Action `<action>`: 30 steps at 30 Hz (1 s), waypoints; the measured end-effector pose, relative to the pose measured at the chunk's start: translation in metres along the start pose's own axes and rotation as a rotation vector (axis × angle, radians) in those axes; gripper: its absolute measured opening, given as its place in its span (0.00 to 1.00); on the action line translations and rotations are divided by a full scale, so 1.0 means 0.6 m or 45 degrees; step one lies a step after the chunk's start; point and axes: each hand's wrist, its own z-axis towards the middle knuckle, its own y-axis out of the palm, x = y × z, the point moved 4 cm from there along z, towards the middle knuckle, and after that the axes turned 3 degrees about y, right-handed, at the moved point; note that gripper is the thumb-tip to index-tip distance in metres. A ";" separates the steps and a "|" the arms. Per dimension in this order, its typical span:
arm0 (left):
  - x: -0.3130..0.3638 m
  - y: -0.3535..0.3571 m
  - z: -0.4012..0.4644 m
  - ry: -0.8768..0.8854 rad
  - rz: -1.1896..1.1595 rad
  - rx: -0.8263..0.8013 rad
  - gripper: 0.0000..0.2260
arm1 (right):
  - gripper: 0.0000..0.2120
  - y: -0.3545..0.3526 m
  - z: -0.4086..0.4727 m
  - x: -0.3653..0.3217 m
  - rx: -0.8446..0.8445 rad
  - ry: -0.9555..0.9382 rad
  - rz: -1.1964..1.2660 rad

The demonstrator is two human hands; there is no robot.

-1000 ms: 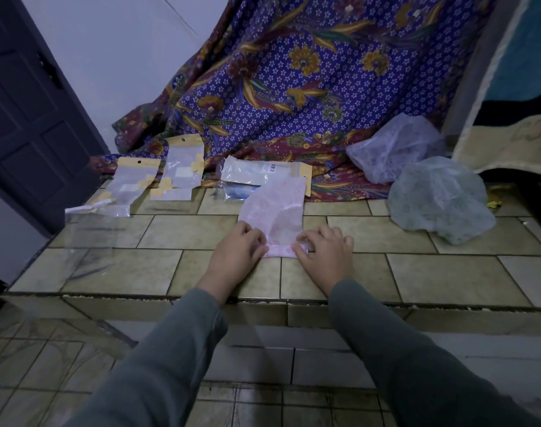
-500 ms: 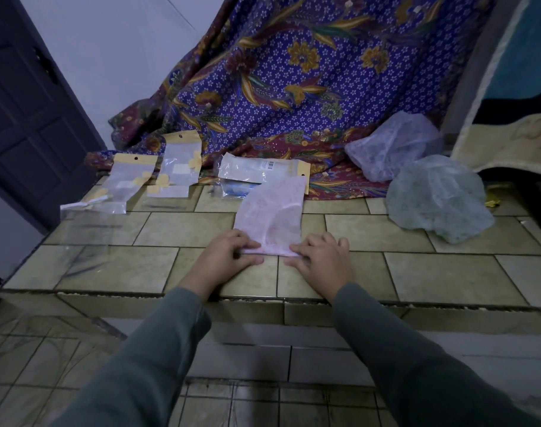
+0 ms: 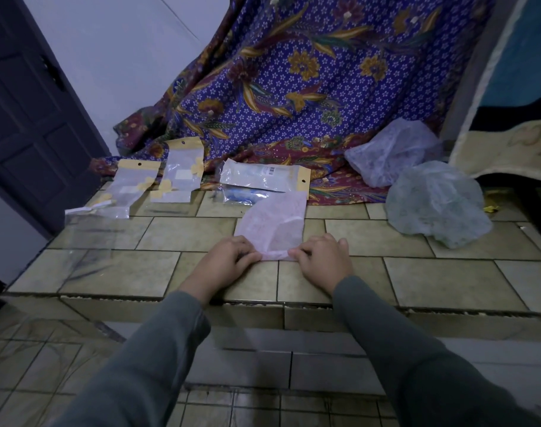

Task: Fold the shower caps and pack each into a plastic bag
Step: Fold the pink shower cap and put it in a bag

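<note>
A pale pink shower cap [image 3: 275,223], folded into a flat strip, lies on the tiled ledge [image 3: 183,232]. My left hand [image 3: 229,260] pinches its near left corner with curled fingers. My right hand [image 3: 323,257] pinches its near right corner. Two unfolded caps lie at the right: a lilac one [image 3: 389,152] and a greenish one [image 3: 435,204]. Clear plastic bags with yellow headers lie at the back: two at the left [image 3: 130,186] [image 3: 180,174] and one in the middle [image 3: 263,177], with a blue item under it.
A purple floral cloth [image 3: 309,81] hangs behind the ledge and spills onto it. A dark door [image 3: 26,112] stands at the left. The ledge's front edge [image 3: 263,303] drops to a lower tiled floor. A cream mat edge [image 3: 509,149] hangs at the right.
Both hands have stayed at the cap's near edge; the fingers have curled in and lifted the edge slightly. The view shifted a little.
</note>
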 end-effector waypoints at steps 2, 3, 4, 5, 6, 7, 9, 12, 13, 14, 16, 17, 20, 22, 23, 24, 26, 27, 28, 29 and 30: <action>-0.003 0.002 0.004 -0.114 -0.031 0.028 0.09 | 0.15 0.003 0.003 0.003 -0.012 0.063 0.109; -0.005 0.002 0.005 -0.174 -0.046 0.042 0.09 | 0.15 0.005 0.003 0.004 -0.010 0.087 0.149; -0.007 0.003 0.005 -0.221 -0.060 0.056 0.08 | 0.14 0.005 0.002 0.004 -0.004 0.108 0.175; -0.009 0.003 0.006 -0.252 -0.065 0.068 0.08 | 0.14 0.006 0.002 0.004 0.005 0.128 0.190; -0.010 0.004 0.006 -0.275 -0.065 0.077 0.08 | 0.14 0.007 0.001 0.004 0.015 0.145 0.196; -0.011 0.004 0.007 -0.297 -0.072 0.083 0.07 | 0.14 0.007 0.001 0.003 0.024 0.160 0.196; -0.012 0.004 0.011 -0.347 -0.098 0.083 0.07 | 0.14 0.008 0.002 0.004 0.038 0.185 0.178; -0.012 0.004 0.019 -0.384 -0.094 0.072 0.07 | 0.14 0.008 0.006 0.002 0.026 0.201 0.100; -0.012 0.005 0.019 -0.379 -0.086 0.076 0.07 | 0.13 0.009 0.008 -0.001 0.020 0.192 0.064; -0.013 0.005 0.020 -0.368 -0.083 0.085 0.06 | 0.13 0.010 0.009 -0.005 0.021 0.175 0.028; -0.013 0.005 0.021 -0.342 -0.096 0.110 0.04 | 0.12 0.012 0.012 -0.014 0.027 0.141 -0.040; -0.012 0.004 0.021 -0.322 -0.096 0.110 0.04 | 0.12 0.013 0.012 -0.017 0.042 0.131 -0.061; -0.010 0.009 0.023 -0.138 0.025 0.128 0.05 | 0.07 0.015 0.010 -0.019 0.136 0.116 -0.015; -0.007 0.012 0.020 -0.048 0.118 0.187 0.04 | 0.04 0.018 0.010 -0.023 0.196 0.071 0.000; -0.006 0.013 0.019 -0.018 0.164 0.200 0.04 | 0.02 0.021 0.010 -0.025 0.225 0.033 -0.034; -0.005 0.015 0.017 0.014 0.211 0.202 0.06 | 0.01 0.024 0.008 -0.026 0.266 -0.004 -0.079; -0.005 0.017 0.012 0.068 0.268 0.190 0.12 | 0.03 0.026 0.006 -0.029 0.314 -0.053 -0.167; -0.005 0.016 0.010 0.086 0.277 0.193 0.12 | 0.03 0.025 0.004 -0.028 0.328 -0.065 -0.191; -0.006 0.015 0.009 0.100 0.281 0.197 0.13 | 0.03 0.023 0.003 -0.028 0.344 -0.077 -0.204; -0.007 0.014 0.008 0.111 0.278 0.202 0.13 | 0.04 0.020 0.001 -0.029 0.355 -0.085 -0.214; -0.009 0.013 0.007 0.118 0.265 0.202 0.13 | 0.04 0.018 0.000 -0.029 0.354 -0.096 -0.224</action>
